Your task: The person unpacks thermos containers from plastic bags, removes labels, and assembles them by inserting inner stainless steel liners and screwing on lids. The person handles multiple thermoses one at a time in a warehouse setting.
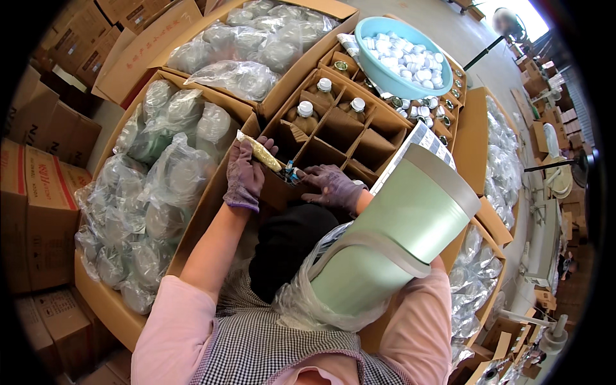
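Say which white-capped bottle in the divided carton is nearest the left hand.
The leftmost bottle; the rear bottle and right bottle stand farther from the left hand.

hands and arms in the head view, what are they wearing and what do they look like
The left hand and right hand wear matching dull greyish-purple gloves that look fabric; the left one's cuff has a brighter purple edge. The left forearm is bare up to a loose, plain pale pink sleeve. The right sleeve matches.
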### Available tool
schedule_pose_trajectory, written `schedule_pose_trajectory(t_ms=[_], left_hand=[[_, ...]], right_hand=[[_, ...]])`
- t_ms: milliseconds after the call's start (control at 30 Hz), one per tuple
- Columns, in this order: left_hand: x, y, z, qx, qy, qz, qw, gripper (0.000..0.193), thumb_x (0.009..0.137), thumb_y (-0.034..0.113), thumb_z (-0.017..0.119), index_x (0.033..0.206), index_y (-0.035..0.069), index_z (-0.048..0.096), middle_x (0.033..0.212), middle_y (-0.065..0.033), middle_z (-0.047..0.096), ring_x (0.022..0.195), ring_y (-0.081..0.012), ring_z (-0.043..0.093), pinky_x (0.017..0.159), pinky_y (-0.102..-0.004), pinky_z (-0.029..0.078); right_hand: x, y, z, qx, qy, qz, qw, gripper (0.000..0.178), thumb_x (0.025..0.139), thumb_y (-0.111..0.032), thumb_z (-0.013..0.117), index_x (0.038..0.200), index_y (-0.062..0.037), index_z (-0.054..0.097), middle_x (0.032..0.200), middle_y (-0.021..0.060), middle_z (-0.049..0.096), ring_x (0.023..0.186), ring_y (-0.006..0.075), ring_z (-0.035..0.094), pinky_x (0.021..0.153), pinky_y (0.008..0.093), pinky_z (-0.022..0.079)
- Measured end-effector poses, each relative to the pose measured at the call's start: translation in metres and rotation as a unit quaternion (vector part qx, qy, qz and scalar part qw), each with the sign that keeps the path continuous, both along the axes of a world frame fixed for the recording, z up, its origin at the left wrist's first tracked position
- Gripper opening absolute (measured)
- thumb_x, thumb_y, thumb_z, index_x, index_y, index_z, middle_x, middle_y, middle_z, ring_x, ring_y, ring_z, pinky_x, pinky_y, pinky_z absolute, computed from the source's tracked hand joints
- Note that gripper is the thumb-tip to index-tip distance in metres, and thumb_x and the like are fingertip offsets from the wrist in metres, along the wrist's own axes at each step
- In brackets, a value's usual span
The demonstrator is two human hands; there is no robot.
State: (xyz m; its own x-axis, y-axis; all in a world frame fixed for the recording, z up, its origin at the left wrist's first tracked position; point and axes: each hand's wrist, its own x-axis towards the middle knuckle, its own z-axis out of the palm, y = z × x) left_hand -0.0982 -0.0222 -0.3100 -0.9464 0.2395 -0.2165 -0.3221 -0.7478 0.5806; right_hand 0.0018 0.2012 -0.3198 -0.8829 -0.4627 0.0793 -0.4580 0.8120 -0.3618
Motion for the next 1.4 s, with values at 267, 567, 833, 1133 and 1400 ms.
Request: schedule_pose_trajectory(t_ms=[267,567,833,1133,1400], left_hand=[[0.005,0.009,0.015,-0.049,0.062,-0.025,0.997,0.029,0.102,0.029,0.056,0.118,0.007,0.049,0.114,-0.0203,0.063,0.097,-0.0313,0.066,0.087,-0.0483,0.057],[0.038,0.022,0.096,-0.191,0.151,-0.156,0.957,0.021,0.098,0.020,0.062,0.112,0.005,0.055,0.080,-0.0042,0.061,0.059,-0.0083,0.051,0.055,-0.0231,0.044],[0.094,0.063,0.115,-0.262,0.323,-0.412,0.811,0.030,0.097,0.026,0.063,0.112,0.000,0.064,0.080,0.0015,0.063,0.064,-0.0042,0.056,0.057,-0.0203,0.046],[0.143,-0.015,0.183,-0.328,0.522,-0.385,0.687,0.034,0.079,0.015,0.080,0.106,0.001,0.065,0.088,-0.0056,0.069,0.076,-0.0124,0.066,0.069,-0.0294,0.054],[0.200,-0.023,0.194,-0.412,0.621,-0.226,0.627,0.035,0.077,0.013,0.079,0.105,0.001,0.060,0.083,-0.0087,0.064,0.071,-0.0165,0.065,0.065,-0.0305,0.053]], right_hand=[[-0.005,0.045,0.054,-0.546,-0.198,-0.324,0.747,0.047,0.101,-0.038,0.055,0.140,-0.0109,0.052,0.136,0.0086,0.057,0.125,0.0229,0.056,0.111,0.0363,0.038],[0.135,0.101,0.227,-0.640,-0.016,-0.171,0.749,0.076,0.096,-0.062,0.046,0.124,0.0077,0.060,0.114,0.0225,0.068,0.103,0.0319,0.067,0.094,0.0403,0.053],[0.155,0.017,0.238,-0.503,0.213,-0.260,0.796,0.026,0.089,-0.026,0.069,0.082,-0.0017,0.067,0.081,0.0072,0.065,0.074,0.0172,0.061,0.078,0.0300,0.049],[0.218,0.076,0.215,-0.670,0.175,-0.206,0.691,0.064,0.108,-0.044,0.024,0.098,0.0025,0.067,0.100,0.0166,0.070,0.104,0.0318,0.065,0.110,0.0454,0.039],[0.175,0.010,0.246,-0.266,0.121,-0.360,0.886,0.038,0.100,-0.032,0.050,0.125,-0.0065,0.064,0.109,0.0153,0.070,0.099,0.0304,0.067,0.090,0.0375,0.050]])
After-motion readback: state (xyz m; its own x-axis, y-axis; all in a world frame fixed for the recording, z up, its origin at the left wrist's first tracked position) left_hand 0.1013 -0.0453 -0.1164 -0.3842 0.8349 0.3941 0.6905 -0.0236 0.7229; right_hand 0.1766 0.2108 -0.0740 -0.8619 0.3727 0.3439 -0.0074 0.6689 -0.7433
